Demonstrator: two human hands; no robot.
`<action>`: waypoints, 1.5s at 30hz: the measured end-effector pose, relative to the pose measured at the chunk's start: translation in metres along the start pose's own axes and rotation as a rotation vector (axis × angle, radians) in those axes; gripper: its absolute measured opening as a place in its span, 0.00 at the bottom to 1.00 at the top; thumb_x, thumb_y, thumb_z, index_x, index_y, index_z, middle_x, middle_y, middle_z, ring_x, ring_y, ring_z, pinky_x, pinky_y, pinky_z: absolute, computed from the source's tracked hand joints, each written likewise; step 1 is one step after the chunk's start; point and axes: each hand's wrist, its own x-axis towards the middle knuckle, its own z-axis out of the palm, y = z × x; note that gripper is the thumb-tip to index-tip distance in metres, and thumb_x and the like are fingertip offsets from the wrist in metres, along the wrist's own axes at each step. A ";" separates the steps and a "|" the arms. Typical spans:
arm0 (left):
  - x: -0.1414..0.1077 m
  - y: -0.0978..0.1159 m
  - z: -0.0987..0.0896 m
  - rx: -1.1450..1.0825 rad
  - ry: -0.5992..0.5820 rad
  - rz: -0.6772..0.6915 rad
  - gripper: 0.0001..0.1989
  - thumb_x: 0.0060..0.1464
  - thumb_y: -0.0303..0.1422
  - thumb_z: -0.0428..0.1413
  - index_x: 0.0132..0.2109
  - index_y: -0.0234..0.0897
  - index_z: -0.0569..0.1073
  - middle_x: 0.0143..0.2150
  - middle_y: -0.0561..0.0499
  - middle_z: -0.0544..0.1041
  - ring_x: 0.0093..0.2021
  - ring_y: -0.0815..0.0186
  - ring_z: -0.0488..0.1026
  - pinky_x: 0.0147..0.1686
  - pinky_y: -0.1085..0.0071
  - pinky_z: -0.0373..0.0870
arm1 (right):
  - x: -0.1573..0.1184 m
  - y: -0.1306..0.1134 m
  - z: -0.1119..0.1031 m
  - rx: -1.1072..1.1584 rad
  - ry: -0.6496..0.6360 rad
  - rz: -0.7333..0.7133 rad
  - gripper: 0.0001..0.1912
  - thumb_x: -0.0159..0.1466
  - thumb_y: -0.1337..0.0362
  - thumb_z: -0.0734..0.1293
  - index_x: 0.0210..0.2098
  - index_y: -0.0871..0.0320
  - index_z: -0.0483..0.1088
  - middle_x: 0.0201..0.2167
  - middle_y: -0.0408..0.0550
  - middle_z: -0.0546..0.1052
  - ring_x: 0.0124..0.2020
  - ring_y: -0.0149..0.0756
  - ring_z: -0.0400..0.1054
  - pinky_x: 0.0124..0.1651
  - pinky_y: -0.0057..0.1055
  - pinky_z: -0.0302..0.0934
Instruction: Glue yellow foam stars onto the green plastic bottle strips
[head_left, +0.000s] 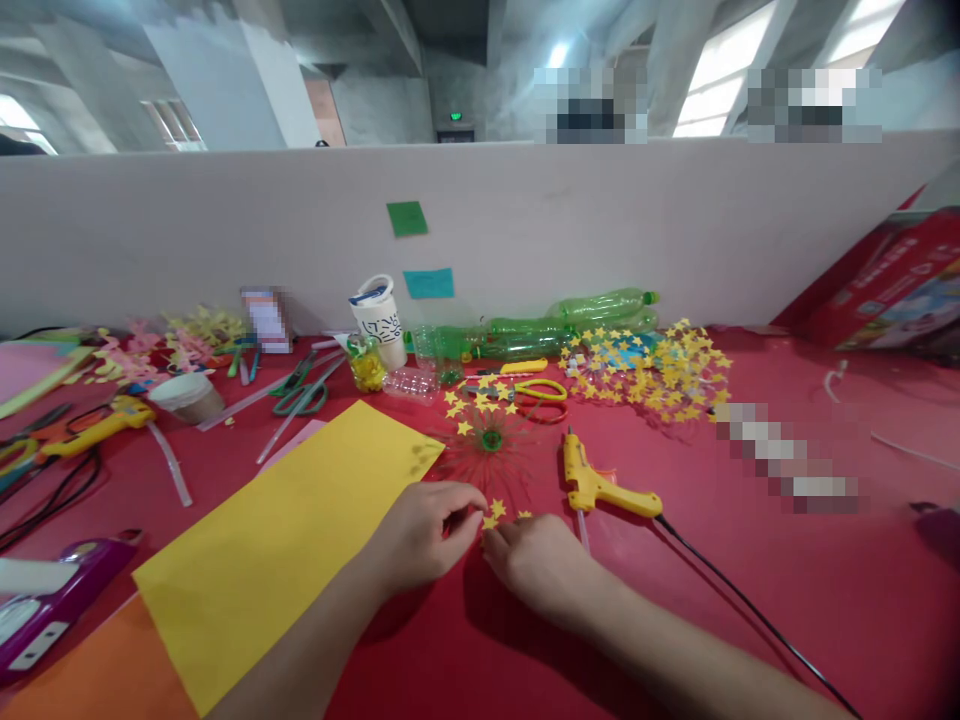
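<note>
A green plastic piece (491,440) cut into thin strands fans out on the red table (420,640), with small yellow stars (487,398) on its far strands. More yellow stars (498,509) lie at its near side, between my hands. My left hand (431,530) is closed, thumb and forefinger curled together beside these stars; what they hold, if anything, is too small to make out. My right hand (536,565) rests low at the near stars, its fingers bent down and closed, their tips hidden. A yellow glue gun (600,485) lies to the right of my right hand.
Yellow paper (292,540) lies at the left over orange paper (112,665). Scissors (544,392), green bottles (525,335), a white cup (381,325) and a pile of star strands (660,375) stand toward the partition (262,220). The gun's black cord (750,610) crosses the right side.
</note>
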 end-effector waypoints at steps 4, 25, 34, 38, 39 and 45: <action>-0.001 -0.002 0.004 -0.017 0.071 -0.018 0.08 0.54 0.29 0.48 0.35 0.38 0.72 0.28 0.52 0.74 0.27 0.70 0.68 0.29 0.75 0.61 | 0.000 -0.002 0.002 -0.032 0.014 -0.090 0.04 0.60 0.72 0.59 0.33 0.60 0.65 0.24 0.46 0.73 0.21 0.33 0.65 0.21 0.27 0.50; 0.004 0.017 0.023 -0.808 -0.112 -0.433 0.15 0.55 0.41 0.47 0.30 0.34 0.68 0.20 0.55 0.69 0.13 0.77 0.56 0.14 0.78 0.49 | -0.016 0.017 -0.020 0.076 0.585 0.046 0.07 0.63 0.70 0.59 0.38 0.61 0.68 0.21 0.44 0.70 0.22 0.31 0.62 0.25 0.29 0.49; 0.003 0.013 0.025 -0.792 -0.036 -0.396 0.15 0.55 0.40 0.48 0.28 0.34 0.68 0.20 0.56 0.68 0.13 0.77 0.56 0.15 0.79 0.50 | -0.015 0.013 -0.027 0.515 0.514 0.201 0.11 0.64 0.66 0.57 0.41 0.59 0.69 0.24 0.45 0.73 0.23 0.29 0.64 0.28 0.25 0.55; 0.002 0.016 0.024 -0.705 -0.039 -0.357 0.14 0.55 0.38 0.47 0.29 0.34 0.69 0.20 0.56 0.67 0.15 0.76 0.57 0.18 0.77 0.53 | -0.010 0.012 -0.030 0.804 0.435 0.379 0.09 0.62 0.63 0.60 0.38 0.59 0.69 0.18 0.38 0.65 0.19 0.27 0.58 0.23 0.22 0.51; 0.002 0.017 0.024 -0.683 -0.044 -0.347 0.14 0.55 0.38 0.47 0.28 0.34 0.69 0.19 0.56 0.66 0.16 0.75 0.57 0.18 0.77 0.53 | -0.008 0.011 -0.030 0.862 0.411 0.404 0.08 0.60 0.63 0.62 0.37 0.58 0.69 0.17 0.37 0.63 0.19 0.26 0.57 0.22 0.22 0.50; 0.003 0.022 0.020 -0.503 -0.042 -0.257 0.14 0.55 0.32 0.46 0.23 0.35 0.67 0.19 0.57 0.64 0.20 0.73 0.60 0.23 0.76 0.56 | -0.004 0.012 -0.023 1.184 0.381 0.493 0.03 0.57 0.66 0.63 0.31 0.59 0.64 0.18 0.35 0.60 0.19 0.24 0.53 0.21 0.21 0.46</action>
